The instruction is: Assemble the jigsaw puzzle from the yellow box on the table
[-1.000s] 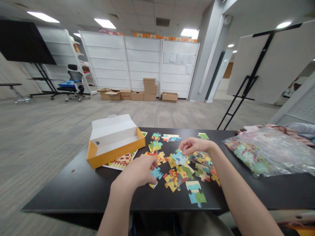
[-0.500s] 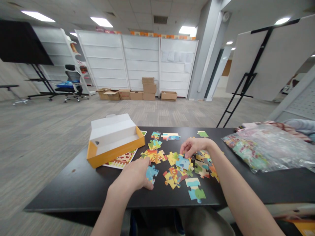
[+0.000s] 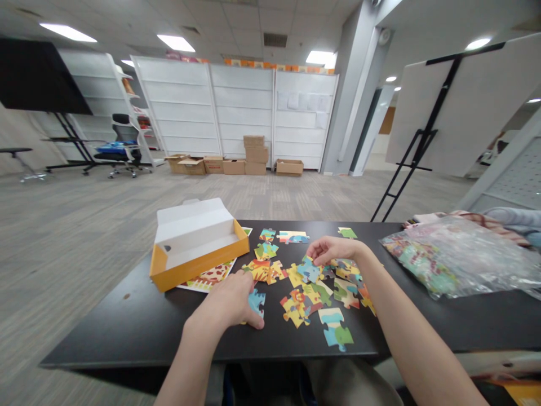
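My right hand [image 3: 333, 251] pinches a light-blue puzzle piece [image 3: 309, 270] by its upper right edge, above a loose heap of pieces. At the left, my left hand [image 3: 232, 299] curls over another blue puzzle piece [image 3: 257, 303], thumb at the near side and fingers at the far side; part of that piece is hidden under the palm. Between the hands lie yellow lion pieces [image 3: 296, 309] and an orange-striped tiger section [image 3: 261, 269]. Closer to me sits a joined blue-and-green pair [image 3: 337, 327].
A yellow open box [image 3: 198, 262] with a white inside rests on a picture sheet [image 3: 213, 276] at the left. Along the far edge are a joined strip [image 3: 293, 237] and a green piece [image 3: 347, 232]. A clear plastic bag [image 3: 460, 259] covers the right side of the black table [image 3: 139, 332].
The blue piece in my right hand has moved slightly left and up, uncovering yellow and green pieces beneath. The piece by my left hand has slid a little left, further under the palm.
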